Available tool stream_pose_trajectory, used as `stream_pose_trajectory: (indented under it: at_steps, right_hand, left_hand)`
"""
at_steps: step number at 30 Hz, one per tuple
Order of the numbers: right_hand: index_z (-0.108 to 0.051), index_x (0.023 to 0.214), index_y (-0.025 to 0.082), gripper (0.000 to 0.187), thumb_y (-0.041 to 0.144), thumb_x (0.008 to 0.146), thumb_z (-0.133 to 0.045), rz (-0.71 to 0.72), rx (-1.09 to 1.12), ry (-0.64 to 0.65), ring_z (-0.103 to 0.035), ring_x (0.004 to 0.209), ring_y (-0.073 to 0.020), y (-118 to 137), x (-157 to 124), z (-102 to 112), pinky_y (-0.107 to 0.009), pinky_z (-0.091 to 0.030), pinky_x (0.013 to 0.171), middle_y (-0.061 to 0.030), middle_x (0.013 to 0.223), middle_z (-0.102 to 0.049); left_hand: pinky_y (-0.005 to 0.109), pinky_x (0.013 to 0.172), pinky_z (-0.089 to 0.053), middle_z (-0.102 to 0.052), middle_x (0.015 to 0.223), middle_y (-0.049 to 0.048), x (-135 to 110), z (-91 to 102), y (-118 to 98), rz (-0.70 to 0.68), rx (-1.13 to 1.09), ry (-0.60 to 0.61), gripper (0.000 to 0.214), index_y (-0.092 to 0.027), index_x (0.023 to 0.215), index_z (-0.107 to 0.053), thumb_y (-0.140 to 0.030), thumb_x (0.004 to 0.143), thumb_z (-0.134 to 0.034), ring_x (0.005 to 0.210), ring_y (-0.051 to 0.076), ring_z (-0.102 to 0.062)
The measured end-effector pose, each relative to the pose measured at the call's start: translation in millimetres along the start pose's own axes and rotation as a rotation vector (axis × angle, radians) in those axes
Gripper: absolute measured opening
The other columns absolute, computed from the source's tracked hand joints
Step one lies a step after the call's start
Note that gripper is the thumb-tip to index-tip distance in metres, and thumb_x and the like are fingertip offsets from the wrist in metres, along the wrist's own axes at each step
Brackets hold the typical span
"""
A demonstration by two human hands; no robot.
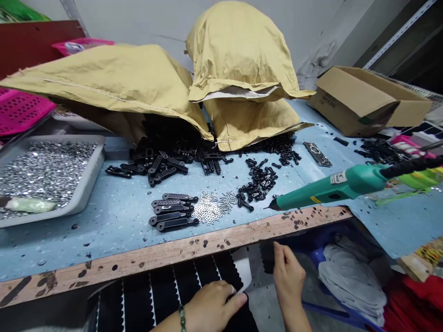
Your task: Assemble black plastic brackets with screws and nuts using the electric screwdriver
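Below the bench edge lies a sheet of black scalloped-edge strips (162, 290), with pale lines between the strips. My left hand (211, 302), wearing a beaded bracelet, grips this sheet near its right end, thumb and fingers close together. Further right, my right hand (289, 276) pinches a short black strip (267, 256) with a scalloped edge, held apart from the sheet. A curled white backing (244, 267) shows between the two hands. The fingertips of my right hand are partly turned away.
On the blue bench are black handle parts (173, 214), small metal nuts and screws (209, 207), and black clips (258, 182). A green electric screwdriver (328, 186) juts over the wooden edge (187, 249). Yellow sacks (242, 50), a metal-parts tray (83, 184) and a cardboard box (356, 99) stand behind.
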State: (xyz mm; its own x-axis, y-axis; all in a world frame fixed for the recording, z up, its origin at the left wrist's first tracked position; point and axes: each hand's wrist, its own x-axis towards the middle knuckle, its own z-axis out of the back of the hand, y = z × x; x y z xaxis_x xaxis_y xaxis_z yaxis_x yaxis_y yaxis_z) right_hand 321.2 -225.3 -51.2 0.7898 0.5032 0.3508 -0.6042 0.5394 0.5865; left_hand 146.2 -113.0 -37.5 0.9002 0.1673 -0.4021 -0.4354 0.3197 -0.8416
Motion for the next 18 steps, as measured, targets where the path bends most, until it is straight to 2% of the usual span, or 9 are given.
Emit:
stream_pose_trajectory:
  at_steps: [2, 5, 6, 8, 10, 12, 15, 17, 18]
  right_hand:
    - [-0.058, 0.074, 0.020, 0.028, 0.038, 0.093, -0.047, 0.147, -0.002, -0.035, -0.054, 0.051, -0.0148, 11.6, 2.2, 4.3, -0.024, -0.038, 0.053, -0.0012, 0.058, -0.058]
    - [-0.057, 0.079, 0.021, 0.013, 0.028, 0.090, -0.054, 0.544, 0.111, 0.044, -0.054, 0.054, -0.0155, 42.5, -4.9, -1.6, -0.025, -0.039, 0.053, -0.0014, 0.059, -0.059]
    - [-0.057, 0.080, 0.021, 0.011, 0.027, 0.089, -0.055, 0.652, 0.154, 0.072, -0.053, 0.053, -0.0157, 55.4, -8.2, -6.3, -0.026, -0.040, 0.053, -0.0012, 0.058, -0.058]
    - [-0.057, 0.083, 0.021, 0.010, 0.031, 0.086, -0.056, 0.785, 0.226, 0.087, -0.054, 0.059, -0.0178, 80.4, -12.8, -16.1, -0.031, -0.044, 0.061, -0.0026, 0.062, -0.060]
    - [-0.059, 0.093, 0.020, 0.021, 0.038, 0.083, -0.058, 0.868, 0.273, 0.116, -0.059, 0.071, -0.0223, 99.7, -12.1, -22.6, -0.042, -0.046, 0.080, -0.0056, 0.074, -0.064]
    - [-0.057, 0.106, 0.019, 0.033, 0.040, 0.081, -0.059, 0.935, 0.314, 0.182, -0.060, 0.087, -0.0261, 112.0, -5.4, -24.3, -0.048, -0.041, 0.093, -0.0080, 0.088, -0.065]
    - [-0.048, 0.124, 0.018, 0.043, 0.027, 0.083, -0.056, 0.836, 0.335, 0.238, -0.056, 0.103, -0.0270, 125.9, 12.4, -23.0, -0.041, -0.048, 0.088, -0.0129, 0.108, -0.059]
    - [-0.050, 0.124, 0.018, 0.040, 0.019, 0.084, -0.055, 0.771, 0.309, 0.322, -0.056, 0.102, -0.0265, 137.4, 25.4, -24.2, -0.037, -0.053, 0.078, -0.0151, 0.114, -0.054]
    - [-0.054, 0.117, 0.019, 0.032, 0.018, 0.085, -0.054, 0.781, 0.304, 0.387, -0.058, 0.098, -0.0257, 143.5, 31.4, -26.1, -0.035, -0.053, 0.073, -0.0148, 0.114, -0.054]
  left_hand:
    - [0.044, 0.089, -0.046, -0.067, 0.104, 0.0128, 1.2, 0.6, -1.7, 0.073, -0.304, 0.082, 0.069, -0.017, 0.094, -0.068, -0.069, 0.088, -0.023, 0.099, 0.029, -0.062]
    - [0.043, 0.101, -0.038, -0.063, 0.118, 0.0100, 0.7, 8.5, -14.6, 0.034, -0.951, 0.250, 0.082, -0.019, 0.106, -0.065, -0.080, 0.081, -0.016, 0.116, 0.027, -0.054]
    - [0.042, 0.103, -0.036, -0.063, 0.117, 0.0095, -1.1, 13.5, -20.0, 0.004, -1.106, 0.239, 0.083, -0.019, 0.107, -0.064, -0.081, 0.079, -0.016, 0.118, 0.026, -0.052]
    - [0.041, 0.104, -0.036, -0.064, 0.115, 0.0098, -7.8, 27.4, -27.1, -0.029, -1.252, 0.084, 0.078, -0.017, 0.108, -0.064, -0.079, 0.079, -0.025, 0.118, 0.027, -0.052]
    - [0.041, 0.103, -0.038, -0.063, 0.119, 0.0101, -18.5, 45.7, -25.9, -0.029, -1.230, -0.134, 0.067, -0.017, 0.112, -0.062, -0.072, 0.079, -0.042, 0.117, 0.027, -0.053]
    - [0.042, 0.103, -0.039, -0.061, 0.122, 0.0099, -32.2, 65.8, -16.5, -0.023, -1.104, -0.301, 0.059, -0.018, 0.117, -0.059, -0.062, 0.077, -0.056, 0.116, 0.027, -0.054]
    - [0.046, 0.105, -0.036, -0.059, 0.126, 0.0075, -55.1, 91.6, 2.4, 0.020, -0.774, -0.412, 0.053, -0.023, 0.123, -0.054, -0.052, 0.080, -0.060, 0.117, 0.027, -0.053]
    - [0.048, 0.108, -0.032, -0.053, 0.134, 0.0041, -68.6, 103.5, 12.0, 0.023, -0.528, -0.416, 0.048, -0.029, 0.127, -0.051, -0.048, 0.084, -0.057, 0.124, 0.026, -0.047]
    - [0.048, 0.109, -0.031, -0.050, 0.137, 0.0023, -73.9, 108.8, 15.6, 0.012, -0.436, -0.422, 0.047, -0.032, 0.129, -0.049, -0.046, 0.085, -0.056, 0.127, 0.025, -0.045]
